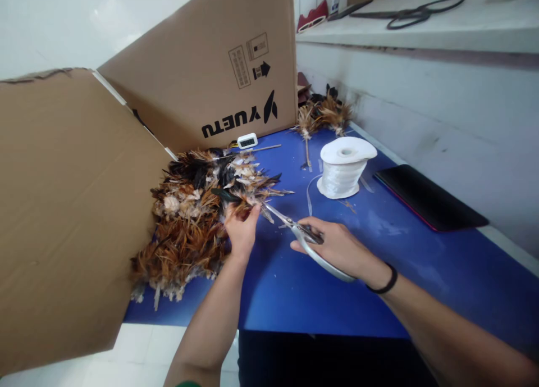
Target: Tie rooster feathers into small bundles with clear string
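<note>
In the head view, my right hand is closed around the handles of silver scissors. Their blades point up and left to the tips of my left hand. That hand is pinched on a small bunch of feathers at the edge of a feather pile. The pile is brown, black and cream, and lies on the blue tabletop to the left. Whether the blades touch the feathers I cannot tell. Right of the pile stands a white spool of ribbon, its loose end trailing on the table.
Cardboard panels wall off the left and back. A small white digital timer rests before them. A black phone-like slab lies at the right. More feather bunches sit at the back, below a ledge holding large dark scissors.
</note>
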Tool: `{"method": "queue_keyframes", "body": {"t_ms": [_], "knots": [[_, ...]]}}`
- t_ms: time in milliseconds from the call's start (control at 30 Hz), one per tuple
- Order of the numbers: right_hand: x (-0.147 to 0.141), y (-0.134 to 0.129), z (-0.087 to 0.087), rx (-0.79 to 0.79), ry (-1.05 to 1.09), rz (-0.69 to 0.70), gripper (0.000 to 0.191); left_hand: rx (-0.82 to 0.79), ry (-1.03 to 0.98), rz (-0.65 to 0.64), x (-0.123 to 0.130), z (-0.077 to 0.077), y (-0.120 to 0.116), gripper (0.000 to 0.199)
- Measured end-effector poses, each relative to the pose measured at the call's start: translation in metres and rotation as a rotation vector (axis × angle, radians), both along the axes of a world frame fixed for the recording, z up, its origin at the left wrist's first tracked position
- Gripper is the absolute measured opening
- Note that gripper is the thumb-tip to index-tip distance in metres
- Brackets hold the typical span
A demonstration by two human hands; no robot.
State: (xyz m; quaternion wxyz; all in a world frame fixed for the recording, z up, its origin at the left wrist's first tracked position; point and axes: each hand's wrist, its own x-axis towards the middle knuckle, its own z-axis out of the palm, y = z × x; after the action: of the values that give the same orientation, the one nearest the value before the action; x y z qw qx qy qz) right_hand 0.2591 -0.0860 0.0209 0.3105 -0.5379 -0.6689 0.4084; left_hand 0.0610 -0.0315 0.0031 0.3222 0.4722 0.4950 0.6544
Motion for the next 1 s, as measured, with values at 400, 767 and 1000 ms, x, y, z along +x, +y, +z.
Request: {"method": "queue_keyframes", "body": {"t_ms": [400, 767, 1000], "knots": [[0.058, -0.030, -0.020, 0.319, -0.785, -0.119, 0.039, -0.002, 0.035, -0.063, -0.002, -0.006, 0.008, 0.061], [0.079, -0.047, -0.029, 0.539, -0.959, -0.077, 0.027, 0.063, 0.171, -0.107, -0.008, 0.035, -0.012, 0.058], [0.087, -0.055, -0.037, 0.634, -0.911, -0.099, 0.031, 0.028, 0.267, 0.058, -0.074, 0.064, -0.072, 0.055]]}}
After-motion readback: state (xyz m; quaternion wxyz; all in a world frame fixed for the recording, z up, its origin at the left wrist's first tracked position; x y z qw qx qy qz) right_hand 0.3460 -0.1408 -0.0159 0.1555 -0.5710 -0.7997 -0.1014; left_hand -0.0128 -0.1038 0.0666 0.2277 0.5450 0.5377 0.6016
